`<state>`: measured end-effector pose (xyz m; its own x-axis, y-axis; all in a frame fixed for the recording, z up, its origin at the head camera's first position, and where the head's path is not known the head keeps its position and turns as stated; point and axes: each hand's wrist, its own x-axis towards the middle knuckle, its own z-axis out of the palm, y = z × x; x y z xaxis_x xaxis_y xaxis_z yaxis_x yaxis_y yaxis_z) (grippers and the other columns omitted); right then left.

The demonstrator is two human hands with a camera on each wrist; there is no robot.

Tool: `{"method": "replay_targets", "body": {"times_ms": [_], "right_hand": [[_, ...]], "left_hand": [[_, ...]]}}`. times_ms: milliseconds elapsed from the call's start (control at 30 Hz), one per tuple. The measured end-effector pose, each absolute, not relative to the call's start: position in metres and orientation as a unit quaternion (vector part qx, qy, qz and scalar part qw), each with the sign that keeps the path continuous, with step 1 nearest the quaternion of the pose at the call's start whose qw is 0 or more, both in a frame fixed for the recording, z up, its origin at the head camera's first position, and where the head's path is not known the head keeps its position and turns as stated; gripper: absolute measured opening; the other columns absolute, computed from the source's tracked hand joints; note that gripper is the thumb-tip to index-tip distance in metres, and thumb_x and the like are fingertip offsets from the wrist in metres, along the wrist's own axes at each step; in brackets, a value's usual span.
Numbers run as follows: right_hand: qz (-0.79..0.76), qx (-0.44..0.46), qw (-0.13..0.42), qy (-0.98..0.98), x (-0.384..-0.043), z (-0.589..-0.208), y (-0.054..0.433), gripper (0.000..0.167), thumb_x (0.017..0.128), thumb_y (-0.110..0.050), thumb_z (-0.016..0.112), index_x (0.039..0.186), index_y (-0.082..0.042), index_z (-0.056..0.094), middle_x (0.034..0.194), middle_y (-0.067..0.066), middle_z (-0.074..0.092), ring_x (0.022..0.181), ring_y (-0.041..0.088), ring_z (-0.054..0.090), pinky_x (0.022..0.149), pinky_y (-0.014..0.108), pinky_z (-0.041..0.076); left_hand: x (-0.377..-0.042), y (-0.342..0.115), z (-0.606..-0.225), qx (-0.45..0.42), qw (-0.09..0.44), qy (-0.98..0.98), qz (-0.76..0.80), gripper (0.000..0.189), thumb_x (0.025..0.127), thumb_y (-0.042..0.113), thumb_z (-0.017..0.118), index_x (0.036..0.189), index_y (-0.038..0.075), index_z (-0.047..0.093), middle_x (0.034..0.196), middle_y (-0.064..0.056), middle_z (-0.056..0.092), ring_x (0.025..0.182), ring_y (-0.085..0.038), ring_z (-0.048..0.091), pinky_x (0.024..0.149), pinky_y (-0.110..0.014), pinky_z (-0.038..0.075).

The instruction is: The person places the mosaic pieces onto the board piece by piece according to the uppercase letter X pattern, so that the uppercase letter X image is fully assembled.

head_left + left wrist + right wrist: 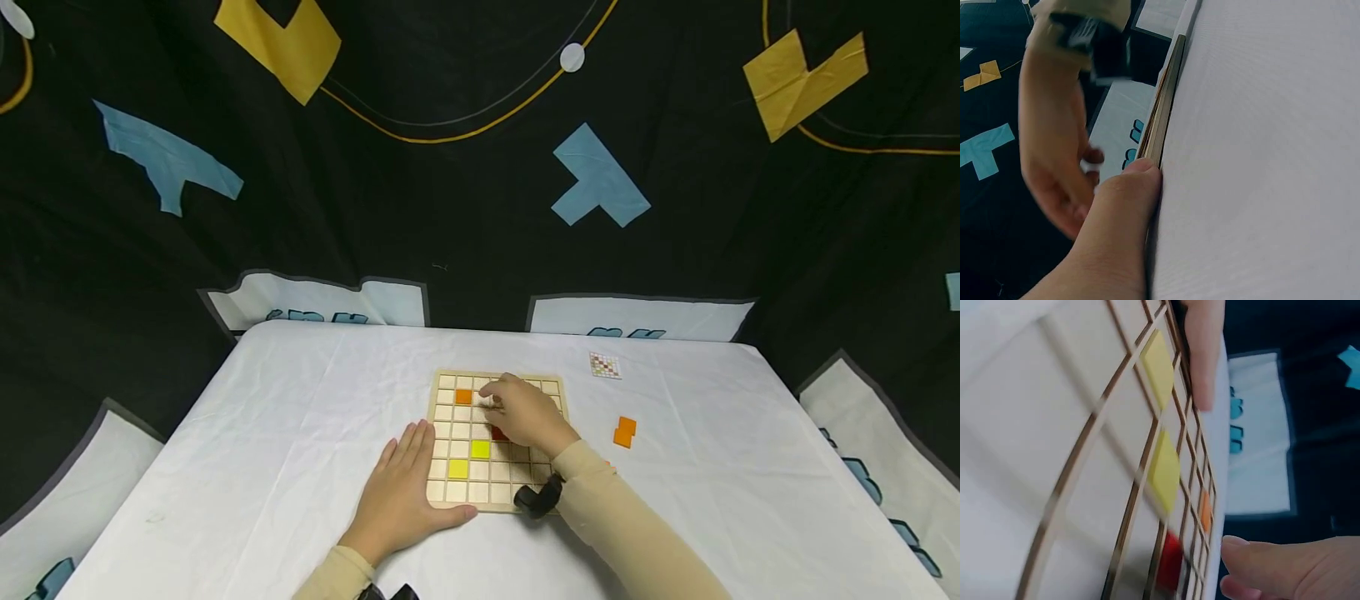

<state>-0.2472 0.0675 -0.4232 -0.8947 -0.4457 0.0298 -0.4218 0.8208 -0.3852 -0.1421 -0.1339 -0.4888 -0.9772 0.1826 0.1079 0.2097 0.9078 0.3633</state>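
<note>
A wooden grid board (441, 492) lies on the white table. Its squares carry an orange tile (463, 397), a dark red tile (498, 434) partly behind my right hand, a yellow tile (480, 450) and a second yellow tile (458, 469). My left hand (401, 492) rests along the board's left edge with fingers straight, its thumb at the near edge. Over the upper middle of the board hovers my right hand (525, 410), fingers bent and slightly apart. No tile shows between them. In the right wrist view its thumb (1272, 562) appears beyond the red tile (1170, 562).
Two touching orange tiles (625, 432) lie right of the board, and a bit of orange peeks out by the right sleeve. A small printed card (604, 365) with a coloured grid lies farther back. Black cloth (465, 208) hangs behind the table (300, 400).
</note>
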Motion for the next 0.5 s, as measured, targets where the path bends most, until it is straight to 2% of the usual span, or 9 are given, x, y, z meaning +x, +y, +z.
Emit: {"method": "replay_targets", "body": {"times_ms": [100,233,333,500], "right_hand": [[-0.200,-0.211,0.028,0.956,-0.242,-0.425,0.091,0.030,0.093,-0.021,0.069,0.123,-0.016,0.069,0.107,0.002,0.068,0.093,0.017,0.063,0.083,0.040,0.056],[-0.205,-0.172,0.027,0.963,-0.237,-0.427,0.126,0.033,0.091,-0.019,0.072,0.123,-0.015,0.069,0.101,-0.001,0.067,0.079,0.013,0.056,0.069,0.032,0.050],[-0.204,-0.141,0.026,0.968,-0.238,-0.427,0.156,0.034,0.091,-0.019,0.072,0.125,-0.014,0.068,0.099,0.000,0.066,0.074,0.014,0.053,0.064,0.029,0.044],[-0.190,-0.096,0.016,0.977,-0.242,-0.430,0.206,0.035,0.093,-0.017,0.068,0.126,-0.009,0.067,0.103,0.006,0.066,0.079,0.017,0.057,0.069,0.034,0.047]], "left_hand": [[-0.142,-0.133,-0.489,-0.099,0.036,-0.976,-0.192,0.131,0.066,0.089,0.058,0.156,-0.001,0.024,0.164,-0.015,0.023,0.154,-0.031,0.020,0.125,-0.050,0.018],[-0.142,-0.133,-0.489,-0.099,0.035,-0.975,-0.196,0.131,0.066,0.088,0.060,0.156,-0.001,0.023,0.164,-0.015,0.023,0.154,-0.031,0.019,0.125,-0.050,0.018],[-0.142,-0.133,-0.488,-0.099,0.038,-0.975,-0.194,0.131,0.066,0.087,0.060,0.156,-0.001,0.023,0.164,-0.015,0.023,0.154,-0.031,0.019,0.125,-0.050,0.018],[-0.143,-0.133,-0.489,-0.100,0.037,-0.975,-0.193,0.132,0.066,0.088,0.059,0.156,-0.001,0.024,0.164,-0.015,0.023,0.154,-0.031,0.020,0.125,-0.051,0.019]]}}
